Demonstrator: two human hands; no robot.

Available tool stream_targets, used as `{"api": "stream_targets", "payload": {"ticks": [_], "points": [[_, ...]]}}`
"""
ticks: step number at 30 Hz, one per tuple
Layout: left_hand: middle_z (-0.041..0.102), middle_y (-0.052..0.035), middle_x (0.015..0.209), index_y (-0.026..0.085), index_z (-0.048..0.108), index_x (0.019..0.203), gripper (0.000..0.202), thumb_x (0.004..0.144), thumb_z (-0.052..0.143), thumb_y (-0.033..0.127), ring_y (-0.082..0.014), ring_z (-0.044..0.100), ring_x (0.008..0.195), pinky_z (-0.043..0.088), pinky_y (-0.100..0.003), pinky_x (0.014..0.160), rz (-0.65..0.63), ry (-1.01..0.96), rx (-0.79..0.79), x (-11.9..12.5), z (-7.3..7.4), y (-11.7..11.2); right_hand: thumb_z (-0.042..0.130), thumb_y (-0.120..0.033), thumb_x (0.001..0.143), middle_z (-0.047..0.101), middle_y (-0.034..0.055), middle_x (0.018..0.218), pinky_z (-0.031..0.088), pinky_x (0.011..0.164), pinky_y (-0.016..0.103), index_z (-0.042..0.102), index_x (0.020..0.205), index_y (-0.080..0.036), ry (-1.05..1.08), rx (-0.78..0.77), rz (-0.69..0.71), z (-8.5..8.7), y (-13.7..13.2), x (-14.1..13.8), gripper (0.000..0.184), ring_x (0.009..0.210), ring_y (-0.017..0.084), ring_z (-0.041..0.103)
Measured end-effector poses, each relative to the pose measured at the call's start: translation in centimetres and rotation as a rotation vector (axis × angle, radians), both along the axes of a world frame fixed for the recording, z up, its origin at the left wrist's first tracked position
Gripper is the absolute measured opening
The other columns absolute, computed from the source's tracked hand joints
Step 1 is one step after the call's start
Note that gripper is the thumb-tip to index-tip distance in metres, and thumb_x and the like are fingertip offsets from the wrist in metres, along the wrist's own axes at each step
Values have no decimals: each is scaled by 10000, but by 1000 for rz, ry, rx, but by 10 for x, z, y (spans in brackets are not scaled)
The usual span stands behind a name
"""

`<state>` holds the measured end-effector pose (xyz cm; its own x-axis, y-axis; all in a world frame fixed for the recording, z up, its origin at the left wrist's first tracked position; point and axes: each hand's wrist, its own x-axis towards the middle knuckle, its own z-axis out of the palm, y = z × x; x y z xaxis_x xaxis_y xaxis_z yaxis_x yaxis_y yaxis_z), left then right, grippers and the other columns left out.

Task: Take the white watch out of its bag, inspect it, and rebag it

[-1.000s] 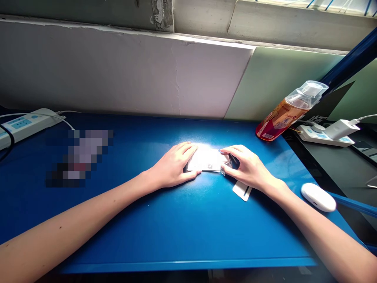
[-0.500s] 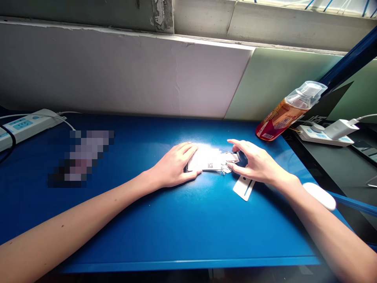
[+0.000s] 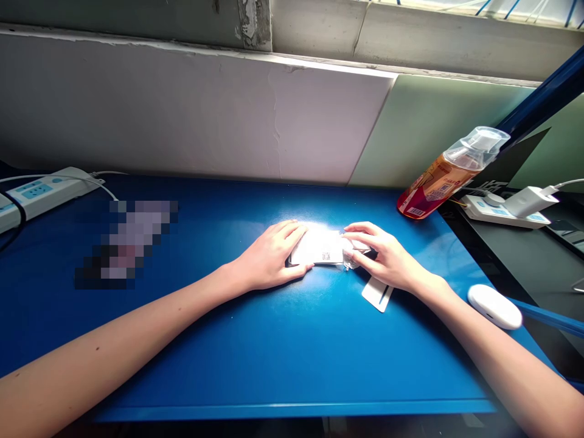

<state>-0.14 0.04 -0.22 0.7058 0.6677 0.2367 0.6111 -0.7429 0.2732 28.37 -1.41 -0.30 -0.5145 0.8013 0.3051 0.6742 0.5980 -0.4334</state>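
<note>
Under bright glare lies a flat white packet [image 3: 317, 246] with a small QR code near its right end. My left hand [image 3: 276, 255] wraps round its left end, thumb along the near edge and fingers over the far edge. At the packet's right end is a crumpled clear plastic wrapper [image 3: 350, 258]. My right hand [image 3: 381, 252] curves over this wrapper, with thumb and fingertips closed in on it; part of it is hidden beneath the fingers. A white card [image 3: 378, 295] with a dark stripe lies just below my right hand, partly covered by it.
On the blue table [image 3: 283, 359], a white rounded case [image 3: 495, 306] sits beside my right forearm. An orange-red bottle [image 3: 440, 179] leans at the back right. Power strips lie left [image 3: 50, 191] and right [image 3: 506, 210]. A pixelated patch covers something at left.
My right hand has moved slightly left, its fingers and thumb closing from spread apart onto the crumpled wrapper. My left hand stays in place on the packet.
</note>
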Motion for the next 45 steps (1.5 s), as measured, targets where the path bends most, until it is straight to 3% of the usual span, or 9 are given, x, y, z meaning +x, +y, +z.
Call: {"api": "stream_targets", "payload": {"ticks": [8,11,16,20,25,30,37,42,45], "points": [[549,-201,1406,98,480,1401,642,925,572,519,-355,462,1351,400,-484,1121,0,-6,-5,0,1,-1,583,-398,952,671,122,1215,551,936,428,692,1133,-212,30,-59,-11,4,2,2,282,1104,277,655],[550,-210,1401,78,484,1397,649,921,584,508,-360,465,1345,400,-487,1118,-5,-17,-3,1,0,-1,639,-394,912,655,129,1225,544,949,446,660,1194,-213,2,-36,-33,3,0,-1,336,1127,295,639],[554,-209,1397,49,487,1395,660,918,593,494,-347,473,1328,399,-472,1119,-4,-6,6,1,-1,0,620,-366,930,657,135,1101,565,840,430,684,1156,-191,-36,33,-58,-2,-2,-4,293,1011,285,640],[556,-218,1390,30,490,1390,666,915,597,485,-345,477,1324,399,-463,1118,-6,-3,13,0,0,0,593,-346,951,649,148,1082,561,799,422,698,1098,-175,-73,85,-34,-4,-1,-3,249,976,284,630],[549,-223,1396,41,488,1392,666,912,597,491,-350,478,1326,403,-471,1114,6,4,3,0,0,0,533,-313,987,669,161,1214,540,895,464,652,1176,-175,-95,127,14,0,3,4,263,1081,295,615],[553,-221,1390,49,489,1390,656,911,597,484,-352,487,1314,413,-483,1103,-1,-5,16,0,0,1,542,-266,978,732,119,1084,533,839,452,647,1132,-192,-119,174,79,8,14,23,200,974,281,620],[553,-222,1391,58,494,1384,650,894,616,467,-359,474,1333,403,-487,1115,-9,-13,7,0,-1,1,605,-265,936,707,101,932,531,732,392,642,1048,-201,136,285,-96,10,16,29,134,846,253,647],[551,-221,1390,59,499,1375,640,887,622,454,-354,473,1335,398,-484,1123,-23,-22,12,0,0,1,631,-303,922,725,117,1069,554,760,379,633,1150,-206,203,224,-103,2,10,19,248,892,250,696],[555,-218,1389,73,496,1382,640,886,618,459,-359,472,1338,404,-496,1119,-24,-30,13,0,0,1,684,-328,887,730,111,1124,566,789,377,504,1389,-222,254,201,-143,-1,9,16,544,927,251,712]]}}
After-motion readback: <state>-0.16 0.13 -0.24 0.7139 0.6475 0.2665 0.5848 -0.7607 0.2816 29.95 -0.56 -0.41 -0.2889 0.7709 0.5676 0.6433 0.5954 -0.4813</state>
